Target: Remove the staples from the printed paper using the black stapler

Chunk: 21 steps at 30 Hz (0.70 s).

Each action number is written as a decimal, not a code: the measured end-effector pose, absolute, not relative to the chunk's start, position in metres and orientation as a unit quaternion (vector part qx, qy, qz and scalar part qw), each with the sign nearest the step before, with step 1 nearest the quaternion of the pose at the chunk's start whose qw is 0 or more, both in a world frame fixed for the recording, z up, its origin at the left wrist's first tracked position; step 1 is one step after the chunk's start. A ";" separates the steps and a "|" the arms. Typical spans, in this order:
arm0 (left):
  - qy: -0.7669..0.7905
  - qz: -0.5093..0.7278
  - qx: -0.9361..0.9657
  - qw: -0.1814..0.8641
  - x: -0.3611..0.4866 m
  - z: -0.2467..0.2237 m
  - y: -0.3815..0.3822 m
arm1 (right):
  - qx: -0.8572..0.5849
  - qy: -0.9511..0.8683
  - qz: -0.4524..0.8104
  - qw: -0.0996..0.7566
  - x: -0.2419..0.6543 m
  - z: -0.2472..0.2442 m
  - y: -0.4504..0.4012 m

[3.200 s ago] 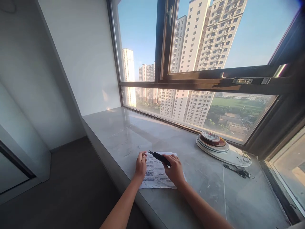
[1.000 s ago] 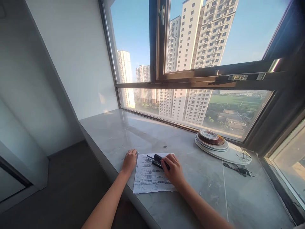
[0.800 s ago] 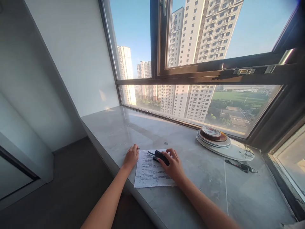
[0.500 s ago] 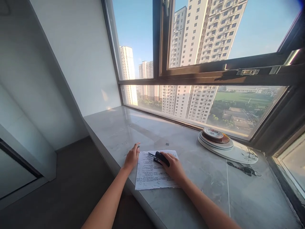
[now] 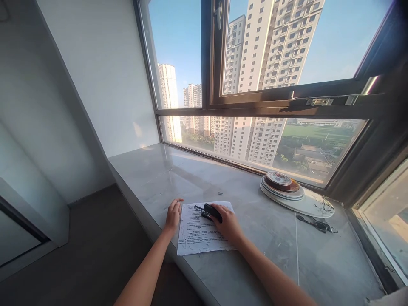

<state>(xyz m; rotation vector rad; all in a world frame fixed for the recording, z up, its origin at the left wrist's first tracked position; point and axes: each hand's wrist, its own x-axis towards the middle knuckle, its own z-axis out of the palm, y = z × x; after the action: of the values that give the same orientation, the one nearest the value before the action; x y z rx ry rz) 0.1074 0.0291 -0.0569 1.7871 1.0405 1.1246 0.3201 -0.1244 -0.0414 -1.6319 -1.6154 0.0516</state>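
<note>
Black stapler (image 5: 211, 209) is on the printed sheet (image 5: 194, 236), tilted open, its metal part pointing toward the sheet's far left corner. Our right hand (image 5: 227, 222) has it, fingers wrapped over the back end. Our left hand (image 5: 173, 216) is at the sheet's left edge, fingers partly curled; we can't tell if anything's pinched there. Just beyond the sheet's far edge we see a small metal strip (image 5: 220, 194). Sheet lies on a grey, glossy, marble-look sill (image 5: 261, 255), with light streaks beyond it and a pale seam to its right. Right of the sheet, toward the glass: stacked plates (image 5: 279, 180) on a white oval platter (image 5: 318, 207); nearer us, a dark looped item (image 5: 321, 226), too small to name. Beyond the sheet, brown-framed window (image 5: 181, 112), towers (image 5: 255, 55) and greenery outside. Left of the sheet, pale wall (image 5: 98, 85) and dark floor (image 5: 102, 255), well below.
</note>
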 end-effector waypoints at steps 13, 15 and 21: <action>0.328 0.406 0.780 0.345 0.114 -0.047 0.016 | -0.646 -0.643 0.021 0.411 0.321 -0.042 -0.123; 0.315 0.394 0.795 0.335 0.116 -0.044 0.011 | -0.643 -0.646 0.023 0.411 0.321 -0.042 -0.123; 0.260 0.351 0.856 0.278 0.119 -0.038 0.000 | -0.625 -0.655 0.017 0.423 0.321 -0.043 -0.122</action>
<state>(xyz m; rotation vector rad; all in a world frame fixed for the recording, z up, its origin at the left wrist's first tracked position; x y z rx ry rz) 0.1188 -0.0004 -0.0375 2.2965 0.6972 0.9408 0.3206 -0.1225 -0.0432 -1.5645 -1.6404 0.0437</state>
